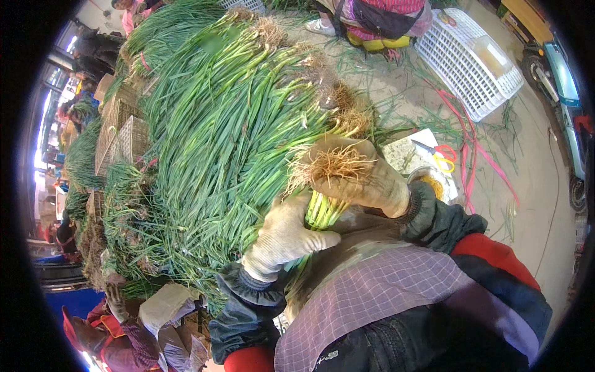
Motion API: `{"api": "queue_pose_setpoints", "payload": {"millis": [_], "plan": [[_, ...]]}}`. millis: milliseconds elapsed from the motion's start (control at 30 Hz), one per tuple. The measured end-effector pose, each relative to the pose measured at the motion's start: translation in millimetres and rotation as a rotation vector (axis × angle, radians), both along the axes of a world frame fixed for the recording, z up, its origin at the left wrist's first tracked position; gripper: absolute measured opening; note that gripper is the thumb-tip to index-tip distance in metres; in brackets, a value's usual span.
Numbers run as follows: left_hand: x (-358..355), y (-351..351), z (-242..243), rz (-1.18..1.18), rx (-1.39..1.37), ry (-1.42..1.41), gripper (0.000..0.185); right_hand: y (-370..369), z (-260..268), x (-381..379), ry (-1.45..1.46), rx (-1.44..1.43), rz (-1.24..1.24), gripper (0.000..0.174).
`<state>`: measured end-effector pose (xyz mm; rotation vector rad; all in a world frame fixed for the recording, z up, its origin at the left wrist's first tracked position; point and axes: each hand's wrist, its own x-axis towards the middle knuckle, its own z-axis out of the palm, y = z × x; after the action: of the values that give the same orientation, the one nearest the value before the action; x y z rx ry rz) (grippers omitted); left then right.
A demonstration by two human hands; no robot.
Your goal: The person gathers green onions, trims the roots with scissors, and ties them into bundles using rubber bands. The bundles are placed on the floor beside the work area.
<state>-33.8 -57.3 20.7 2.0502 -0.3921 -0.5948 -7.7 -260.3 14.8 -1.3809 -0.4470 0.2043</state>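
A small bunch of leafy allium stalks (321, 211) is held before my lap, its tan roots (341, 165) uppermost. My left hand (286, 235), in a knitted work glove, wraps the stalks below the roots, thumb across the front. My right hand (388, 186), also gloved, cups the root end; its fingers are partly hidden by the roots. To the left of both hands spreads a large heap of the same greens (218, 125), with roots turned mostly to the right. The lower leaves of the held bunch are largely hidden by my left hand and sleeve.
Right of my hands lie a white board (404, 156), scissors (441, 156) with red and yellow handles, and a bowl of yellow bands (432, 183). Pink straps (469, 153) trail on the floor near a white plastic crate (465, 60). Co-workers (381, 18) (125, 335) sit at the far side and lower left.
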Motion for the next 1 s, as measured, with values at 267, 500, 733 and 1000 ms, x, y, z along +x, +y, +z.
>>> {"api": "queue_pose_setpoints", "payload": {"millis": [267,500,733,1000], "plan": [[7,-3,-19,-0.023,-0.051,0.295,0.047,1,-5,2,-0.1,-0.111,-0.058,0.037],[3,-1,8,-0.081,0.177,0.081,0.05,-7,-24,10,-0.309,-0.188,-0.045,0.033],[21,-3,-44,0.074,-0.273,0.324,0.047,0,-7,27,-0.345,-0.331,-0.464,0.056],[30,-7,-52,-0.034,-0.126,0.249,0.029,-8,-11,4,-1.116,-0.825,-0.185,0.012]]}}
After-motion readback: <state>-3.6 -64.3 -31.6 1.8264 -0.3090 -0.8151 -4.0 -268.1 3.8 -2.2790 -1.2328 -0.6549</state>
